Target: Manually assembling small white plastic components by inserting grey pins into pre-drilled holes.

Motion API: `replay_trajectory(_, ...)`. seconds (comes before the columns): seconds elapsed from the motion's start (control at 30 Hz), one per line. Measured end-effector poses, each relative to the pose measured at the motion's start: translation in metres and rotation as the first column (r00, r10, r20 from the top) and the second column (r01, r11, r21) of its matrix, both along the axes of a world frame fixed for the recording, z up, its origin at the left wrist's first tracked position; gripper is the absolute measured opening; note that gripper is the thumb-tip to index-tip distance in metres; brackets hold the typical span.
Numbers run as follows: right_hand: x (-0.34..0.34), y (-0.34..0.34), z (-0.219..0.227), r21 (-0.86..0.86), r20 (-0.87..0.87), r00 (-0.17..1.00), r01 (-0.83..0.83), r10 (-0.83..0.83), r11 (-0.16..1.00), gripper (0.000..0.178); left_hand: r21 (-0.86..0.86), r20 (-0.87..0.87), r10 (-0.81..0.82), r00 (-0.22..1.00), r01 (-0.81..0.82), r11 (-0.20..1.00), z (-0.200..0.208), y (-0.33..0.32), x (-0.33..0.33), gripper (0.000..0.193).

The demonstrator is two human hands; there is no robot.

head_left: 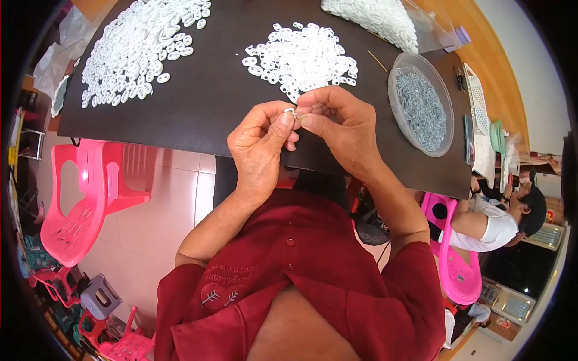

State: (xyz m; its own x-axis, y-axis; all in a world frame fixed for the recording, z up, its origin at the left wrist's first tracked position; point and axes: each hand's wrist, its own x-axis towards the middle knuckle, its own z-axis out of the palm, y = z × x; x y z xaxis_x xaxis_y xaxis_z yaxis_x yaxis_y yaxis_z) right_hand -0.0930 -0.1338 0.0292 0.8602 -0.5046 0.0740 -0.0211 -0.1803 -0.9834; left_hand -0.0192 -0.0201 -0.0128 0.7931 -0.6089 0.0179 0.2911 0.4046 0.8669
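As a white piece (289, 111) was pinched by the left hand (257, 143), something thin (298, 115) by the right hand (348, 127), fitting seemed underway; alignment was needed.

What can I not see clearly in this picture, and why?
Head view: part of the small white piece, hidden by the left hand.
Head view: the thin piece at the right hand, too small to identify.
Head view: the far end of the left white pile, cut off by the upper edge.
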Motion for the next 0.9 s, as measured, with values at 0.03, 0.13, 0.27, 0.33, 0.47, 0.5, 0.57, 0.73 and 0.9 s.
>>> replay_trajectory(0.03,0.0,0.0,0.0,-0.001,-0.001,1.0,-0.002,0.002,1.0,0.018,-0.008,-0.005,-0.005,1.0,0.005,1.0,0.0,0.0,0.0,0.012)
replay_trajectory(0.13,0.001,0.001,-0.005,0.024,0.01,1.0,-0.012,0.011,1.0,0.016,-0.03,0.005,-0.013,1.0,0.013,0.999,-0.002,0.0,0.001,0.012)
replay_trajectory(0.27,0.002,0.002,-0.011,-0.154,0.004,1.0,0.012,-0.011,0.988,0.01,-0.021,0.002,-0.005,1.0,0.005,1.0,-0.003,0.0,0.001,0.012)
replay_trajectory(0.33,0.004,0.003,-0.012,-0.158,0.014,1.0,0.013,-0.011,0.987,0.008,-0.008,-0.003,0.012,1.0,-0.012,1.0,-0.003,0.0,0.0,0.013)
replay_trajectory(0.47,0.004,0.002,-0.022,-0.394,0.045,0.998,0.052,-0.037,0.918,0.007,-0.011,-0.004,0.012,1.0,-0.012,1.0,-0.003,-0.001,-0.002,0.013)
replay_trajectory(0.5,0.004,0.002,-0.024,-0.488,0.054,0.998,0.058,-0.037,0.871,0.007,-0.007,0.004,0.023,1.0,-0.023,1.0,-0.004,-0.001,-0.003,0.012)
replay_trajectory(0.57,0.004,0.005,-0.027,-0.482,0.075,0.996,0.08,-0.05,0.873,0.007,-0.006,0.013,0.03,0.999,-0.03,1.0,-0.005,-0.001,-0.004,0.011)
replay_trajectory(0.73,0.008,0.007,-0.028,-0.531,0.149,0.988,0.115,-0.041,0.839,0.008,0.003,0.036,0.056,0.998,-0.056,0.998,-0.006,0.0,-0.004,0.009)
replay_trajectory(0.9,0.006,0.006,-0.026,-0.432,0.198,0.978,0.15,-0.068,0.889,0.002,-0.01,0.072,0.068,0.995,-0.067,0.998,-0.006,-0.002,-0.003,0.009)
